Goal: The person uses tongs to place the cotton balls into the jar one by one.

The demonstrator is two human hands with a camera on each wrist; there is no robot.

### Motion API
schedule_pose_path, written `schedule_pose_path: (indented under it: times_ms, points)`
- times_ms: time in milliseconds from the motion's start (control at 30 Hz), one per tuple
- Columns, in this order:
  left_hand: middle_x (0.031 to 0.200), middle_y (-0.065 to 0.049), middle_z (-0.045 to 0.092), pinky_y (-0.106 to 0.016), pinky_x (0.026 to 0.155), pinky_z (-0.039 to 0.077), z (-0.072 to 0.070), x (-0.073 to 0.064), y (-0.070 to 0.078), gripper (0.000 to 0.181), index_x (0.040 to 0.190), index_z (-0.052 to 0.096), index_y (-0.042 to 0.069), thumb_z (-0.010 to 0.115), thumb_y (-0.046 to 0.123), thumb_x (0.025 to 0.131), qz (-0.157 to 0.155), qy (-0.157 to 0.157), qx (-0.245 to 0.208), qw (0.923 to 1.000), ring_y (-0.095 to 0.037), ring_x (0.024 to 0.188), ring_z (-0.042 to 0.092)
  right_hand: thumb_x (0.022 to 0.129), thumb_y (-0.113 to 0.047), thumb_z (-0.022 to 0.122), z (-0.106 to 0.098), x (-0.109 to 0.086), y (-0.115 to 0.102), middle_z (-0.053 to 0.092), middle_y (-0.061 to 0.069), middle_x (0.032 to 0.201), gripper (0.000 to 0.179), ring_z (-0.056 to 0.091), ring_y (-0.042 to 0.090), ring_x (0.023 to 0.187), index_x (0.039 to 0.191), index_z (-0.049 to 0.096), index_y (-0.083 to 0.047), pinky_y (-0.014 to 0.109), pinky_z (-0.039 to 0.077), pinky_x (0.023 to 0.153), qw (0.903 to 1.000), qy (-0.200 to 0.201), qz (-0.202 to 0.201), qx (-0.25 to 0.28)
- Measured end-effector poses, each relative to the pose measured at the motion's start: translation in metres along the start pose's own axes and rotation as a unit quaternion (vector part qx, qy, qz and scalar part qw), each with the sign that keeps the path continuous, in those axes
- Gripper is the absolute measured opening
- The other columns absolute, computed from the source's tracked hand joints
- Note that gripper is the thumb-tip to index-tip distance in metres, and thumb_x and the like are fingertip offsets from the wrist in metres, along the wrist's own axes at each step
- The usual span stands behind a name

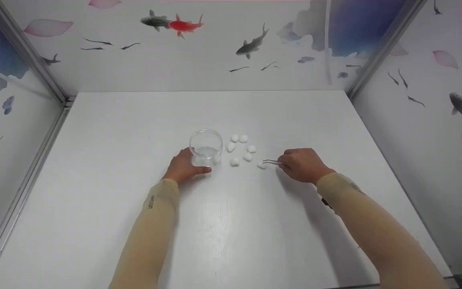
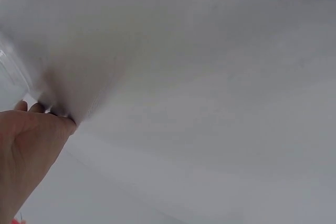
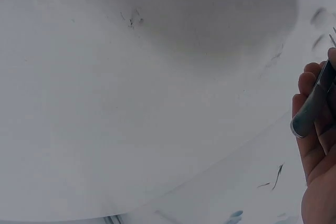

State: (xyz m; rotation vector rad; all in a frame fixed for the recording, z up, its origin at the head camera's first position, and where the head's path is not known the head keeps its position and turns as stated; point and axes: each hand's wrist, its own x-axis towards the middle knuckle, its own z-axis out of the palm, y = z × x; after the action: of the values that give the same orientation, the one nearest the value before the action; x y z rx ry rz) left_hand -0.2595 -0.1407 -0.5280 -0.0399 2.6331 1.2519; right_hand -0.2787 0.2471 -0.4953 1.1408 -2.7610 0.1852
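Note:
My left hand [image 1: 183, 166] holds the lower left side of a clear glass jar [image 1: 206, 141], its thumb across the front near the base. Low at the jar's right side, a white cotton ball [image 1: 216, 159] shows through or against the glass. In my right hand [image 1: 304, 165] is a pair of metal tweezers [image 1: 272, 162], tips pointing left. Those tips overlap another cotton ball [image 1: 261, 165]. The right wrist view shows the tweezers' rounded end [image 3: 304, 121] against the fingers; the left wrist view catches only the jar's edge [image 2: 13, 74].
Several loose cotton balls [image 1: 248, 157] lie on the white table [image 1: 231, 224] between the jar and the tweezers. White panels printed with fish and petals, such as the back panel [image 1: 215, 68], enclose the table at the back and both sides.

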Motion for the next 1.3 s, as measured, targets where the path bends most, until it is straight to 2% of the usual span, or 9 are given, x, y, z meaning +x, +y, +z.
schedule_pose_path:
  times_ms: [433,767,1033,1300]
  points:
    - [0.152,-0.013,0.042,-0.048,0.12,0.022,0.001,0.001,-0.001,0.102,0.154,0.035,0.01,0.088,0.044,0.073,-0.006,-0.004,-0.004,1.0,-0.032,0.142,0.034,0.087,-0.009,0.075,0.005,-0.001,-0.004,0.071,0.0,0.082,0.009,0.065,0.014,0.068,0.095,0.079,-0.01,0.033,0.058,0.063,0.9999,-0.011,-0.006,-0.006]
    - [0.154,-0.014,0.039,-0.049,0.12,0.022,0.002,0.002,-0.005,0.105,0.155,0.033,0.01,0.087,0.047,0.073,-0.009,-0.003,-0.004,0.9999,-0.034,0.144,0.031,0.089,-0.006,0.069,0.01,0.001,-0.006,0.066,0.0,0.075,0.011,0.056,0.012,0.059,0.087,0.078,-0.011,0.031,0.054,0.056,0.9999,-0.002,-0.008,-0.013]
    - [0.153,-0.015,0.041,-0.049,0.12,0.021,0.001,0.001,-0.003,0.104,0.155,0.034,0.009,0.087,0.046,0.073,-0.012,0.002,0.003,0.9999,-0.035,0.143,0.032,0.087,-0.004,0.07,0.002,0.001,-0.004,0.068,0.0,0.076,0.009,0.064,0.014,0.063,0.087,0.079,-0.009,0.034,0.057,0.056,0.9995,0.026,-0.016,-0.006]
    - [0.153,-0.014,0.041,-0.049,0.12,0.022,0.002,0.003,-0.005,0.104,0.155,0.034,0.01,0.088,0.046,0.073,-0.003,0.003,0.003,1.0,-0.034,0.142,0.033,0.087,-0.007,0.07,0.0,0.002,0.0,0.068,0.0,0.076,0.009,0.065,0.014,0.064,0.089,0.079,-0.008,0.034,0.058,0.058,0.9998,0.019,-0.006,-0.008]
